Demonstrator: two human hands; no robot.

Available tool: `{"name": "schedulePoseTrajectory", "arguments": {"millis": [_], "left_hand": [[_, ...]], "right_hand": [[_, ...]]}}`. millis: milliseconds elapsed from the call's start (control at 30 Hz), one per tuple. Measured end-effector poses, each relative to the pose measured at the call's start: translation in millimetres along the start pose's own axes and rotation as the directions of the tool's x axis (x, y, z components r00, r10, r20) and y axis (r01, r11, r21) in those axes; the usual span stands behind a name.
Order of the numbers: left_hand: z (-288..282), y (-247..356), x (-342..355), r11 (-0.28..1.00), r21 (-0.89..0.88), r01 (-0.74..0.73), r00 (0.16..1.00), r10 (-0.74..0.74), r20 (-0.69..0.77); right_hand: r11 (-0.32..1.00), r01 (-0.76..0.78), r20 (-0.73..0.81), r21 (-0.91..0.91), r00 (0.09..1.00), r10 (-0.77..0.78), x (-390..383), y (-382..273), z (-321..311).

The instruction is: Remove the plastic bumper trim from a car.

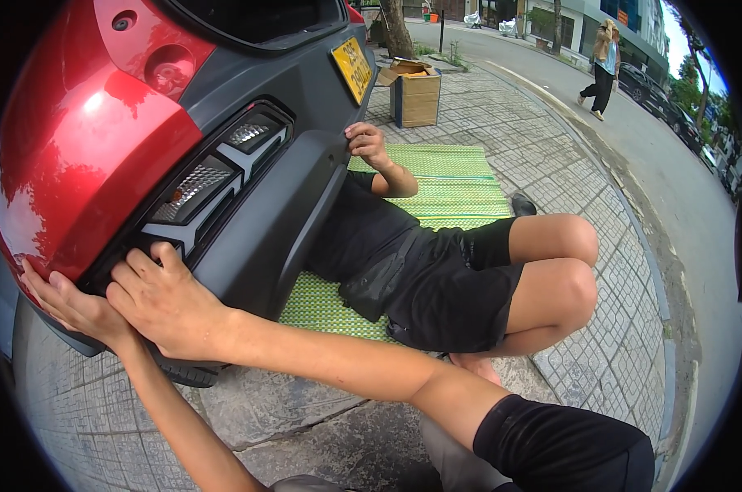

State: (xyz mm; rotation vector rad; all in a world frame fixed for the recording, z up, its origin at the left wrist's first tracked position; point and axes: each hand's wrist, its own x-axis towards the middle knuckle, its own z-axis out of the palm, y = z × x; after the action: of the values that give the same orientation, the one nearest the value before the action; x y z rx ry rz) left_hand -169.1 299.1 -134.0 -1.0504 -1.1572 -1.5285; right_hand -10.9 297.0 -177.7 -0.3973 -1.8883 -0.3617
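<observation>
At the rear corner of a red car [84,172], my left hand [79,312] lies with fingers stretched out along the lower edge of the red body panel. Beside it, touching its wrist, my right hand [162,307] has curled fingers hooked at the near end of the tail lamp [197,190], on the seam of the dark grey bumper [264,213]. Its fingertips are partly hidden. A co-worker's hand [369,146] holds the far edge of the bumper. That person lies with the upper body under the car.
The co-worker's bent knees [559,279] stick out to the right. Under them is a green woven mat [445,176] on grey paving. A cardboard box [416,97] stands by a tree. Near the road, a pedestrian [604,70] walks; parked cars line the far side.
</observation>
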Motion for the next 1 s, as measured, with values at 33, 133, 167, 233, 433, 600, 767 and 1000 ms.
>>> {"name": "schedulePoseTrajectory", "arguments": {"millis": [33, 133, 167, 233, 433, 600, 767, 1000], "left_hand": [[0, 2, 0, 1.000, -0.001, -0.001, 1.000, 0.001, 0.000], [-7, 3, 5, 1.000, 0.023, -0.015, 1.000, 0.015, -0.011], [-11, 1, 7, 1.000, 0.028, 0.007, 1.000, -0.007, -0.009], [-6, 0, -2, 0.999, 0.017, 0.036, 0.999, -0.036, 0.007], [-5, 17, -4, 0.975, -0.094, 0.204, 0.977, -0.196, 0.082], [-25, -1, -12, 0.968, -0.084, 0.235, 0.972, -0.236, 0.001], [-42, -32, -20, 0.853, 0.147, 0.500, 0.866, -0.494, -0.080], [-21, -21, -23, 0.829, 0.269, 0.491, 0.860, -0.510, -0.001]], "right_hand": [[1.000, 0.001, -0.001, 0.006, 1.000, -0.001, 0, 1, -1], [1.000, 0.007, -0.010, 0.031, 1.000, -0.007, 3, -4, 1], [0.999, 0.011, -0.011, 0.048, 1.000, -0.011, 4, -9, 3], [1.000, 0.010, 0.018, 0.024, 1.000, -0.010, 0, -3, 7], [0.999, 0.027, 0.081, 0.031, 0.996, -0.029, 5, 4, -2], [0.999, 0.018, 0.153, 0.041, 0.988, -0.024, 3, 2, 0], [1.000, 0.005, 0.082, -0.002, 0.997, -0.005, 4, -5, 5], [0.981, -0.076, 0.069, -0.180, 0.994, 0.090, 5, -15, 12]]}}
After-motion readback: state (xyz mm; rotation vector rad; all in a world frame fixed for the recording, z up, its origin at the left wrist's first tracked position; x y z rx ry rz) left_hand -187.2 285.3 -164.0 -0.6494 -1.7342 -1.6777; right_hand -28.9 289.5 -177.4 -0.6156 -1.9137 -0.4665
